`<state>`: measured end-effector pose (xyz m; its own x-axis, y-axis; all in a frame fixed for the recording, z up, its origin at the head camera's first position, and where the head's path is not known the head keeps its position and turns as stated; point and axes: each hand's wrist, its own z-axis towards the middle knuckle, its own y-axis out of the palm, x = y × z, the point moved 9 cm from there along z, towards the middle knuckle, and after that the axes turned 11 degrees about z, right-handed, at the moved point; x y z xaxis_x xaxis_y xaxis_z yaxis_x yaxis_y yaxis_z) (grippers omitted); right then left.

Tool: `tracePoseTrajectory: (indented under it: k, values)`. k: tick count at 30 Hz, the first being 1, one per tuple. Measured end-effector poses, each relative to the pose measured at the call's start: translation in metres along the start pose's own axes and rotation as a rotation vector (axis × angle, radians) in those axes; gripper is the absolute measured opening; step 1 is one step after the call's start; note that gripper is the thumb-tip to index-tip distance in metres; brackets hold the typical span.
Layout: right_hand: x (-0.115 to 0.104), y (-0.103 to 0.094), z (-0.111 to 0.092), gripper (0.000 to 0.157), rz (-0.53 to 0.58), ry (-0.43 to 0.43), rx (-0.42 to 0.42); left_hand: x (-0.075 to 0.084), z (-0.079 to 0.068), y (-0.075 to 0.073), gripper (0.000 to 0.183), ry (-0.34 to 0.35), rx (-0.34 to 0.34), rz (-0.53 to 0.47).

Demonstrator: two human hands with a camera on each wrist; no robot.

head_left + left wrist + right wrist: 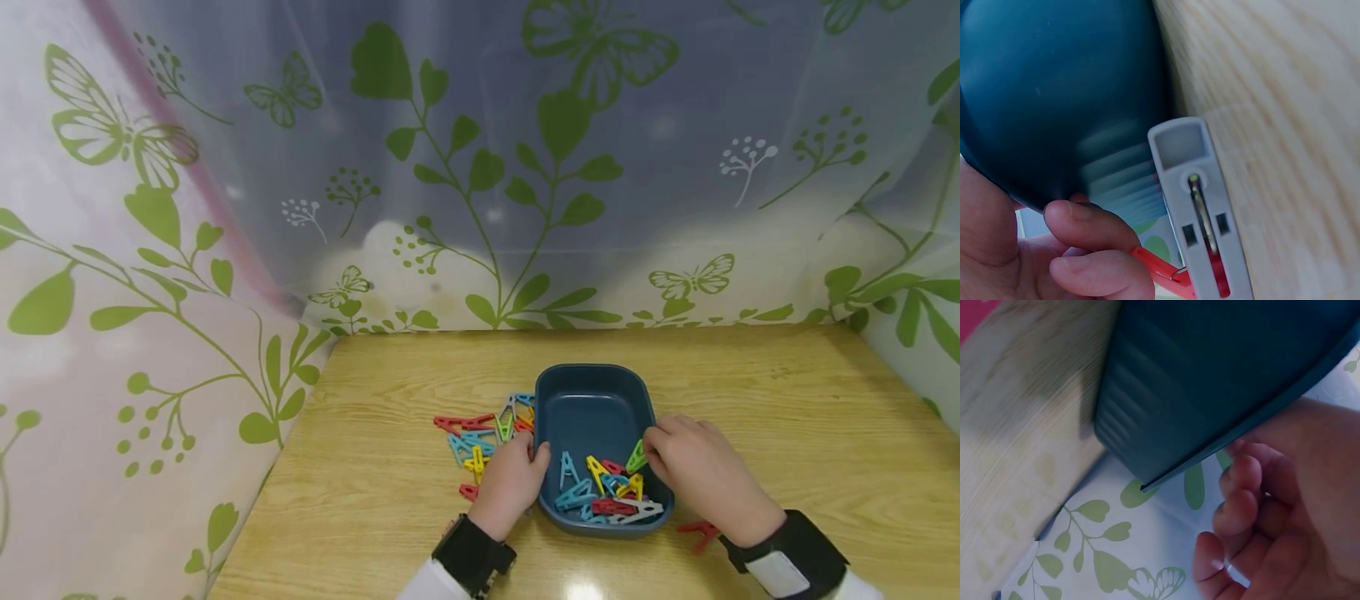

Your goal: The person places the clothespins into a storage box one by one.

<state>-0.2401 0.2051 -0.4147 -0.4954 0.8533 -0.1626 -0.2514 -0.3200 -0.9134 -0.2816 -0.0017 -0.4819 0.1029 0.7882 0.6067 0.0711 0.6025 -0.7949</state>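
The green clip (637,456) is at the tub's (588,417) right inner wall, pinched by the right hand (705,471); the left hand (513,479) grips the left rim, thumb on top. Other clips (573,496) (blue, yellow, red, grey) fill the near half. Outside, a pile (468,442) lies left on the table (405,367), a red clip (701,533) right, a leafy curtain (480,250) behind

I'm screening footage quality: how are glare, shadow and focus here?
Head view: a bright glare spot on the table at the bottom edge; left wrist: the gray clip fairly sharp, the table pale; right wrist: the blue bin dark, a soft shadow beside it.
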Motion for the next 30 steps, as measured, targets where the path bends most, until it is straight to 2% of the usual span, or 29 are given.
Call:
tracePoseTrajectory:
  k: [12,22,25,30]
  values:
    - [-0.003,0.003,-0.001,0.021,-0.002,0.008,-0.029,0.001,-0.001,0.000,0.030,-0.001,-0.003,0.000]
    - [-0.001,-0.020,-0.006,0.021,0.023,-0.028,0.066,0.000,-0.001,-0.001,0.031,-0.005,-0.004,0.006]
    - [0.003,-0.026,-0.010,0.020,0.037,-0.004,0.071,-0.001,-0.001,0.000,0.030,-0.009,-0.008,0.007]
    - [0.017,-0.025,-0.019,0.018,0.022,0.107,0.018,0.000,0.000,0.000,0.030,-0.007,-0.013,0.001]
